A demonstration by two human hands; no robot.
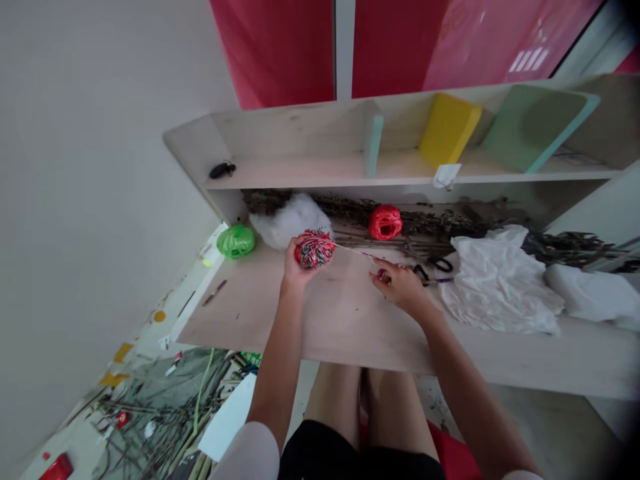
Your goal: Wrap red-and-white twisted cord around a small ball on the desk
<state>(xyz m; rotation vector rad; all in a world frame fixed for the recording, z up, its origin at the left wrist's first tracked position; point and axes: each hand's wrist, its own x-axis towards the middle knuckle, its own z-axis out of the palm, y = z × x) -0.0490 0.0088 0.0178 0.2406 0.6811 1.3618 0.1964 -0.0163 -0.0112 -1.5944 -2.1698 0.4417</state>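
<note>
**A:** What do we have in the left hand (299,267)?

**B:** We have a ball of plastic twine (315,249), striped red, white and green. It sits in the palm with the fingers curled around it, held just above the bench (320,333).

**A:** And the right hand (400,288)?

**B:** Its thumb and forefinger look pinched closed on a thin strand (356,250) running from the ball. The other fingers curl loosely.

**A:** How do we expect the ball to handle?

**B:** We judge it light and slightly squashy, with slick outer turns that could slip. We'd cradle it whole in the palm and grip the flimsy strand close to the fingertips.

**A:** What lies nearby?

**B:** Behind the left hand we see a green raffia bundle (236,241), white stuffing (290,220) and a red raffia bundle (385,223). Black-handled scissors (433,265) lie just beside the right hand, with crumpled white plastic (500,283) beyond them. Dried twigs (440,223) run along the back, beneath a pale wooden shelf (320,167).
</note>
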